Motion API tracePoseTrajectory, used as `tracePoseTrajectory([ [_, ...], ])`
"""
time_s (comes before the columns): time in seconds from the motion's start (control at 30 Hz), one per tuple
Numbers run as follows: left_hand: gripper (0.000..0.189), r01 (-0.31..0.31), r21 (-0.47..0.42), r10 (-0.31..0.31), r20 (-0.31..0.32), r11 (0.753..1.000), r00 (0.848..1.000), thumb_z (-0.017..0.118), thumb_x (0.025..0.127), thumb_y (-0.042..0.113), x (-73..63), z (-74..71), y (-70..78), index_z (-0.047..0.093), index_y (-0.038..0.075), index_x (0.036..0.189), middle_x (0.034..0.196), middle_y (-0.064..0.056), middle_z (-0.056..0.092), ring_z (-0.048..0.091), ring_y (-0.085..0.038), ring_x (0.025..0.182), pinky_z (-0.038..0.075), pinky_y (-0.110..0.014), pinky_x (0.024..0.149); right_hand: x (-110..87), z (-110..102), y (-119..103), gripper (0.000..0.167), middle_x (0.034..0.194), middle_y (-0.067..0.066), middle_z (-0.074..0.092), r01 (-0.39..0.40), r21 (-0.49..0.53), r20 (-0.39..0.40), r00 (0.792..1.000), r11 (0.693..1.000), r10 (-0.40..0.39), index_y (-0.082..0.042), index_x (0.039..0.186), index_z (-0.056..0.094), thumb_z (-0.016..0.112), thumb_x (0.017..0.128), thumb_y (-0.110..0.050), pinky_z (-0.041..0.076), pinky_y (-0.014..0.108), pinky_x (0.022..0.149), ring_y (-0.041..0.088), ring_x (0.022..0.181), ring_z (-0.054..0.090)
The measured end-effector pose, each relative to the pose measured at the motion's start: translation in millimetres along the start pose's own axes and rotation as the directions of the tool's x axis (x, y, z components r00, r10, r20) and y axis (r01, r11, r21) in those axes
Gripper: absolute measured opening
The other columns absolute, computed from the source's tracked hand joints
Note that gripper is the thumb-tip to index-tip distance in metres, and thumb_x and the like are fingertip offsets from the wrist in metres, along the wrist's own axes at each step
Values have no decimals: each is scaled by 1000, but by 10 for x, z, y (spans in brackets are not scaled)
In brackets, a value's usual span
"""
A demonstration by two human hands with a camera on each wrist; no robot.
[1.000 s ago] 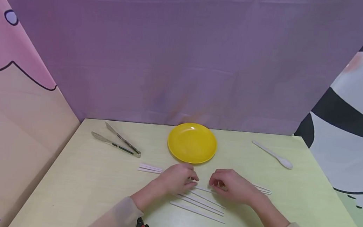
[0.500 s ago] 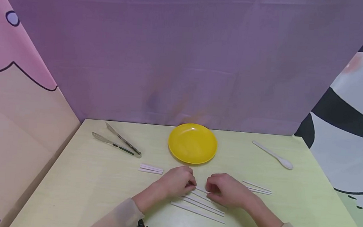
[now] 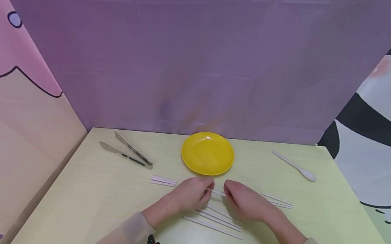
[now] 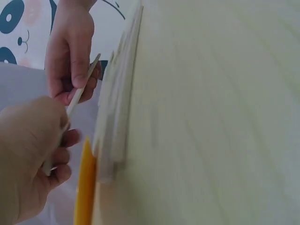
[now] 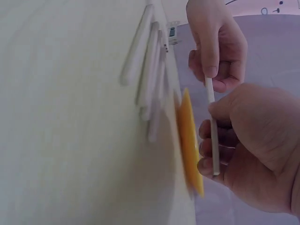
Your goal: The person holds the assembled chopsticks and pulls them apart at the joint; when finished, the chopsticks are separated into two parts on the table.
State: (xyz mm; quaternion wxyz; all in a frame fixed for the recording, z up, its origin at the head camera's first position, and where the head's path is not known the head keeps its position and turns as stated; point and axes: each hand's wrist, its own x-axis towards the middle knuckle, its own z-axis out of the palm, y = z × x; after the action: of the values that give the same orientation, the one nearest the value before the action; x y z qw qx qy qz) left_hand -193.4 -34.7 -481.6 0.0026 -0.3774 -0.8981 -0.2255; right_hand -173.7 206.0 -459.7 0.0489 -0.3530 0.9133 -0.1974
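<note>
A thin, pale, straight stick (image 3: 218,192) spans the gap between both hands, raised over the table in the wrist views. My left hand (image 3: 194,193) pinches one end, its thumb and fingers curled around it. Its other end is held by my right hand (image 3: 246,201); in the right wrist view the end of the stick (image 5: 214,150) lies along the curled fingers. Below the hands, several similar long sticks (image 3: 213,228) lie side by side on the table. Shorter pale sticks (image 3: 162,181) lie beside my left hand, and more short pieces (image 3: 280,202) beside the right.
A yellow plate (image 3: 207,154) stands beyond the hands at the table's far edge. Metal tongs (image 3: 128,153) lie spread at the back left, and a pale spoon (image 3: 294,166) at the back right. Cloth backdrops (image 3: 199,62) close off the back and sides.
Both hands were low among the long sticks. My right hand has met the left at one stick, and together they have lifted it away from the others, slightly toward the plate.
</note>
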Motion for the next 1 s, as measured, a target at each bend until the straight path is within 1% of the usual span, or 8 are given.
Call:
tracePoseTrajectory([
  [0.17, 11, -20, 60, 23, -59, 998, 998, 61, 105, 19, -37, -131, 97, 70, 13, 106, 90, 4, 69, 57, -7, 74, 49, -16, 69, 7, -149, -121, 18, 75, -10, 34, 0, 19, -5, 1000, 1000, 0, -14, 97, 45, 57, 106, -4, 37, 20, 65, 2, 67, 36],
  [0.27, 14, -41, 107, 51, -94, 993, 994, 61, 105, 23, -64, -224, 160, 72, 15, 101, 87, 5, 69, 57, -7, 71, 46, -17, 64, -13, -240, -206, 15, 72, -11, 35, -17, 27, -22, 1000, 999, 17, -15, 98, 48, 57, 107, -7, 36, 19, 61, 0, 62, 33],
  [0.37, 20, -77, 146, 95, -121, 986, 988, 61, 105, 26, -77, -287, 199, 69, 18, 88, 70, 7, 57, 48, -6, 60, 34, -17, 53, -35, -302, -282, 18, 68, -15, 31, -7, 5, -37, 999, 1000, 7, -19, 92, 51, 58, 108, -13, 32, 18, 58, -2, 58, 29],
  [0.47, 32, -110, 176, 135, -132, 978, 982, 61, 106, 32, -86, -334, 222, 60, 20, 76, 58, 10, 40, 39, -3, 53, 23, -18, 49, -54, -340, -335, 27, 65, -17, 24, 36, -36, -59, 998, 999, -38, -22, 84, 49, 60, 108, -16, 26, 17, 57, -4, 56, 23],
  [0.57, 40, -138, 181, 162, -125, 974, 979, 61, 107, 37, -102, -379, 235, 53, 21, 72, 57, 12, 35, 36, 0, 52, 20, -18, 49, -69, -378, -361, 30, 66, -18, 20, 99, -47, -71, 992, 994, -102, -21, 82, 47, 62, 107, -15, 22, 15, 57, -5, 57, 19],
  [0.7, 42, -176, 176, 199, -122, 969, 972, 62, 107, 38, -110, -427, 264, 49, 21, 71, 57, 12, 34, 35, 0, 51, 18, -17, 49, -106, -458, -372, 30, 67, -19, 19, 159, -9, -76, 984, 987, -160, -21, 82, 47, 62, 107, -13, 21, 13, 57, -8, 58, 16],
  [0.8, 42, -181, 196, 212, -149, 964, 966, 63, 107, 39, -112, -453, 306, 50, 21, 71, 57, 12, 31, 35, -1, 51, 17, -17, 48, -135, -507, -390, 31, 68, -19, 19, 178, 12, -94, 980, 984, -176, -22, 82, 47, 63, 107, -11, 20, 12, 57, -9, 60, 15],
  [1.0, 40, -153, 278, 218, -220, 948, 951, 66, 105, 39, -128, -516, 404, 53, 21, 73, 58, 11, 31, 37, -6, 51, 18, -18, 47, -161, -536, -427, 32, 69, -20, 17, 170, -30, -166, 971, 985, -173, -23, 81, 46, 64, 107, -15, 18, 12, 58, -9, 61, 12],
])
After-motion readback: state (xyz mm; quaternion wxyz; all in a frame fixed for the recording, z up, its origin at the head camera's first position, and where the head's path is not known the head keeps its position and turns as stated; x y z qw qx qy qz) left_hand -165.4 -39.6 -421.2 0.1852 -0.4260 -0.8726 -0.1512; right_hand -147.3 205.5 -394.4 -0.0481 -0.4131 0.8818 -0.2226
